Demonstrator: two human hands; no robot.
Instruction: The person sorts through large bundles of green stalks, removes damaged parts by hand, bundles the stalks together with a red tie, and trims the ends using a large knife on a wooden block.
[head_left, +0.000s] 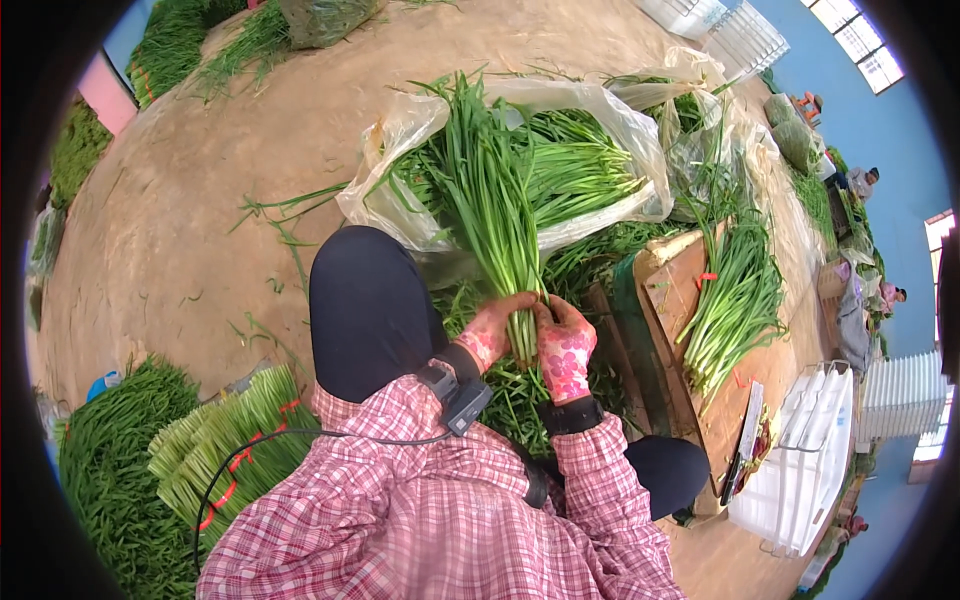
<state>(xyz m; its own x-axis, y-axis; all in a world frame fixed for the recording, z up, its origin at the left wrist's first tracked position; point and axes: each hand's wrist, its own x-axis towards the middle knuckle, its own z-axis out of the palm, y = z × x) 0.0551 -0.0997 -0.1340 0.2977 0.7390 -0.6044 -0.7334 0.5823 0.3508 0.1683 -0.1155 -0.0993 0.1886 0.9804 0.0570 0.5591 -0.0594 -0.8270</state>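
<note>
Between both hands a bunch of long flat-leaved greens (491, 187) is held by its pale stem ends, leaves pointing away from me. My left hand (486, 328) grips the stems from the left, in a fingerless floral glove. On the other side my right hand (565, 349), gloved alike, pinches the stems, the two thumbs close together. Behind the bunch lies an open clear plastic bag (641, 199) holding more loose greens (581, 161). To the right, a bundle tied with a red band (731, 300) rests on a wooden board (679, 274).
A knife (742, 439) lies on the board's near right part. White plastic crates (799, 457) stand beyond it. Red-banded bundles (232, 450) are stacked at my left. Loose leaves (262, 337) are strewn over the floor (187, 217). Other people (862, 182) sit far right.
</note>
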